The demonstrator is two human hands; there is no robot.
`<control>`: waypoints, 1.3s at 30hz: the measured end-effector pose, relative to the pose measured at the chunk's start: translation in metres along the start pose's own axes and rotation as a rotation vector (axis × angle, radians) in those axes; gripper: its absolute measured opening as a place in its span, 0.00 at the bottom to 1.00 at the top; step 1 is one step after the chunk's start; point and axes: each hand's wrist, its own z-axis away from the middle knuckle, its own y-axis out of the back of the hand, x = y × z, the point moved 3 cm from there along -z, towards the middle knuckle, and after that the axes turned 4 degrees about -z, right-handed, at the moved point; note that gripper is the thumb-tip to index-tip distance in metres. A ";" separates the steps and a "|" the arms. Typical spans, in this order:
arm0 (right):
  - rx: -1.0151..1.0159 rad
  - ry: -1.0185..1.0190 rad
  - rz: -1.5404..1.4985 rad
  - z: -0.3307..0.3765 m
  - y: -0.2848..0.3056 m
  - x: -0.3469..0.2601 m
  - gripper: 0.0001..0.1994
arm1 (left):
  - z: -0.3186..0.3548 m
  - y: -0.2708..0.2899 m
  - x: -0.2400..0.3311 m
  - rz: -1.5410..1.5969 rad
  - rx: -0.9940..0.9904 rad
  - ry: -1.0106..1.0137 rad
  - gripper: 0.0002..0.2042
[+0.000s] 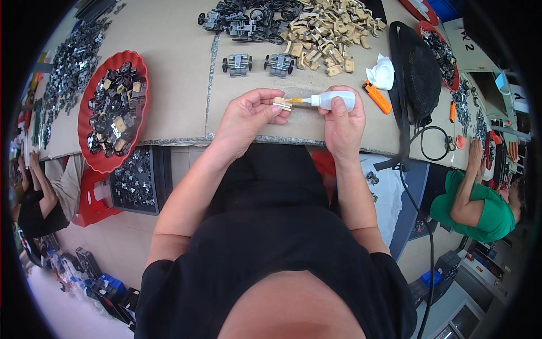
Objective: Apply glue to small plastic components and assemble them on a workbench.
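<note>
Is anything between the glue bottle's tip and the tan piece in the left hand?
Nothing visible. The right hand holds the white squeeze bottle with its yellow nozzle right at the small tan piece pinched in the left hand.

Cardboard-covered worktable (175,85), pale tiled floor (113,237), even light.

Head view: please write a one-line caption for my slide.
Left hand holds a small tan part while right hand points a white squeeze bottle at it.
</note>
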 end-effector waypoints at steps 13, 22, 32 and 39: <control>-0.044 0.098 0.206 0.009 -0.011 -0.007 0.13 | 0.001 0.000 -0.003 -0.069 0.035 -0.020 0.14; -0.069 0.108 0.257 0.011 -0.012 -0.008 0.12 | 0.001 0.000 -0.003 -0.053 0.037 -0.019 0.14; -0.075 0.111 0.273 0.010 -0.011 -0.007 0.12 | 0.001 0.000 -0.002 -0.081 0.037 -0.015 0.14; -0.095 0.111 0.304 0.011 -0.011 -0.006 0.11 | 0.002 0.000 -0.002 -0.065 0.032 -0.015 0.14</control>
